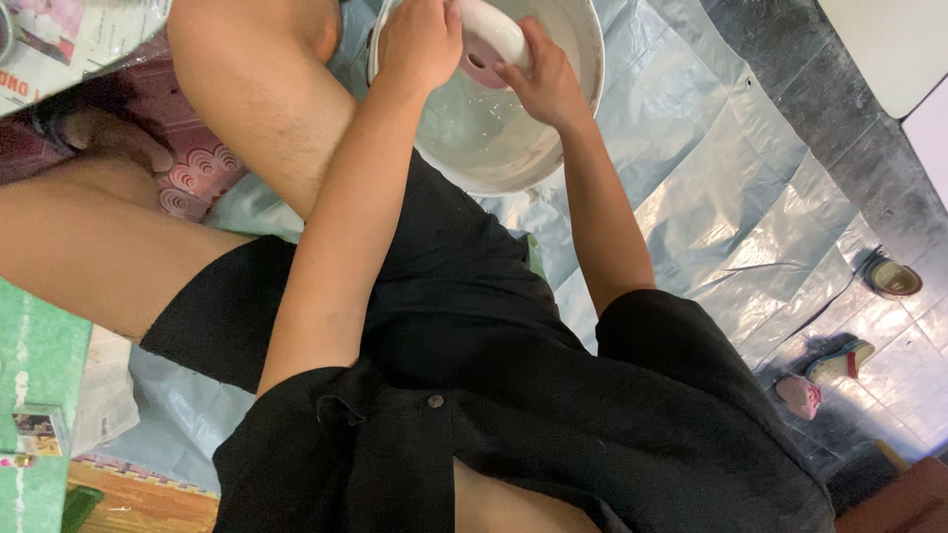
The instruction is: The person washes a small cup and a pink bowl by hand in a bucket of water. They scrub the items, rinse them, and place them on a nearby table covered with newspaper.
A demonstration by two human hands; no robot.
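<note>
Seen from the head camera looking down, the person sits on the floor in a black shirt and black shorts, both arms stretched forward over a large white bucket (553,148) that stands on a sheet of pale blue-grey plastic tarpaulin (731,197). The left hand (420,39) is curled over one end of a small white object with a pink underside (491,44), fingers closed around it, at the bucket's rim. The right hand (543,84) grips the same object from the other side, thumb and fingers wrapped on its pink edge, so the piece is held between both hands just above the bucket's opening. The inside of the bucket looks wet and whitish, with a pale film on the wall and bottom. The person's bare left knee (257,69) rises just beside the bucket on the left. Further left, a dark red patterned mat (197,168) lies beside the tarpaulin, and a green mat (35,395) shows at the lower left edge. Off to the right, well apart from the bucket, a few shoes (839,360) lie on the grey tiled floor (889,326) beyond the tarpaulin's edge.
</note>
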